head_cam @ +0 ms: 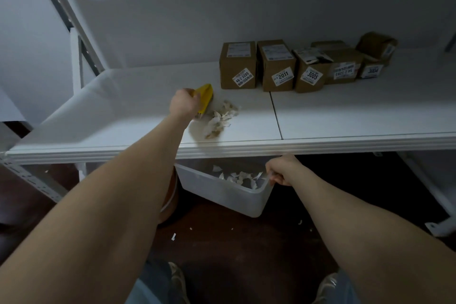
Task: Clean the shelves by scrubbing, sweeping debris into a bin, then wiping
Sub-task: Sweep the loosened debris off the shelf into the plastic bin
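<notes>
With left hand (183, 104) gripping the brush (204, 96) and right hand (281, 171) gripping the bin (222, 195), a hard sweep could fling scraps (219, 119) past it.

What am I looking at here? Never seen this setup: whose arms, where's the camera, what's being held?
There is no robot: it is one picture from a camera worn on a person's head, looking down at their bare arms. The left hand grips a yellow brush against a pile of paper scraps on the white shelf. The right hand holds the rim of a clear plastic bin just below the shelf edge, with more scraps inside. Labelled cardboard boxes stand at the back.
</notes>
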